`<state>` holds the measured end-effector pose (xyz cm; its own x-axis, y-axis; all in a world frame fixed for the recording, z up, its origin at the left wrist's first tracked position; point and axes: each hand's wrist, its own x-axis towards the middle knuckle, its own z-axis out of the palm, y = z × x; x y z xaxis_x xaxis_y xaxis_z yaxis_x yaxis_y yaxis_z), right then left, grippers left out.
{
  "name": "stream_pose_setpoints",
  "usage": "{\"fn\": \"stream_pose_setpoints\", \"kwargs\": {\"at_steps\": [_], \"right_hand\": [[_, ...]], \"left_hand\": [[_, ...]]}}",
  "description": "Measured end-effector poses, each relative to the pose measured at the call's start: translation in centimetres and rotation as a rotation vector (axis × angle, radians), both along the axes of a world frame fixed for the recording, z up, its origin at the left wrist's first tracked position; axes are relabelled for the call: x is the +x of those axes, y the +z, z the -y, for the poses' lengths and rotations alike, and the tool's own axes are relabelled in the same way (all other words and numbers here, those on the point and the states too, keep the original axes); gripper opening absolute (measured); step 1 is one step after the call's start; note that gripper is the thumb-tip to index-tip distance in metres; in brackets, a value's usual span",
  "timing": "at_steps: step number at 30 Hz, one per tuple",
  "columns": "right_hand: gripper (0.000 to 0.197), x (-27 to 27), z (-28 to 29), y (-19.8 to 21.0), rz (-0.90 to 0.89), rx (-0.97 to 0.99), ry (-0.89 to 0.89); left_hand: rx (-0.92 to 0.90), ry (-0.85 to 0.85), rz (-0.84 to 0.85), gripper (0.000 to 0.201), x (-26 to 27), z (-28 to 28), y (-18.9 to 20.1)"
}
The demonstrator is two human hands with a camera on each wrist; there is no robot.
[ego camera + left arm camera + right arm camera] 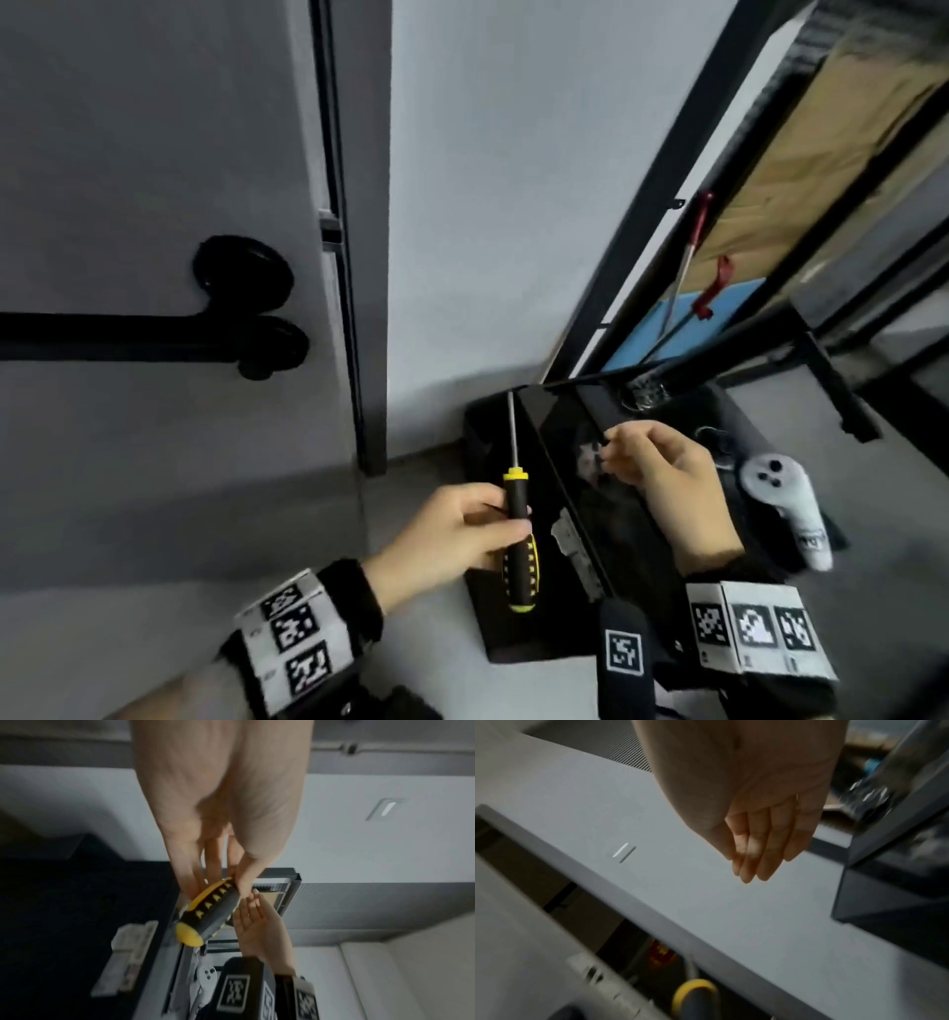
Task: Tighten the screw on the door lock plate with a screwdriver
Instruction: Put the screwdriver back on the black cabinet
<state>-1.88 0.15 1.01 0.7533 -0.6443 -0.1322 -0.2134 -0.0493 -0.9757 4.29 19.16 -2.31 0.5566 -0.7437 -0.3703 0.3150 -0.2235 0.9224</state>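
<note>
My left hand [506, 519] grips the black-and-yellow handle of a screwdriver [518, 539], whose steel shaft points up and away. In the left wrist view the thumb and fingers of that left hand [231, 882] pinch the screwdriver [208, 910] near its collar. To its right, my right hand [616, 452] holds nothing and hangs over the glossy black lid; in the right wrist view the right hand [759, 858] shows straight, relaxed fingers. The small dark lock plate [330, 234] sits on the edge of the grey door [154, 154], well above and left of both hands.
A black lever handle [241, 313] is on the door. An open black case [513, 637] lies on the floor below my hands, with a white packet [575, 550] inside. A white controller [791, 503] rests at the right. A black metal shelf rack [770, 205] rises behind.
</note>
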Motion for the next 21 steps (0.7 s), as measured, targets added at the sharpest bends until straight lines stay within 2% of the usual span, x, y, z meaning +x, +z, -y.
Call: {"fn": "stream_pose_setpoints", "kwargs": {"at_steps": [3,6,13,15,18,21], "right_hand": [[0.029,-3.0,2.0,2.8,-0.077,0.061,-0.070],[0.029,-5.4,3.7,5.1,-0.148,0.073,-0.093],[0.026,-7.7,7.6,6.7,-0.213,0.082,-0.110],[0.023,-8.0,8.9,6.4,-0.234,0.116,-0.109],[0.022,-8.2,10.3,5.5,-0.264,0.141,-0.100],[0.026,-8.5,11.2,4.5,-0.281,0.165,-0.102]], "left_hand": [[0.116,0.032,-0.200,0.004,-0.8,4.3,2.5],[0.180,0.124,-0.351,0.019,-1.0,8.5,3.1],[0.465,0.209,-0.253,0.025,-1.4,16.1,-1.1],[0.516,0.222,-0.201,0.017,-1.4,17.3,-3.0],[0.591,0.213,-0.125,0.027,-1.2,18.2,-5.7],[0.657,0.189,-0.039,0.029,-1.4,18.8,-6.5]]}}
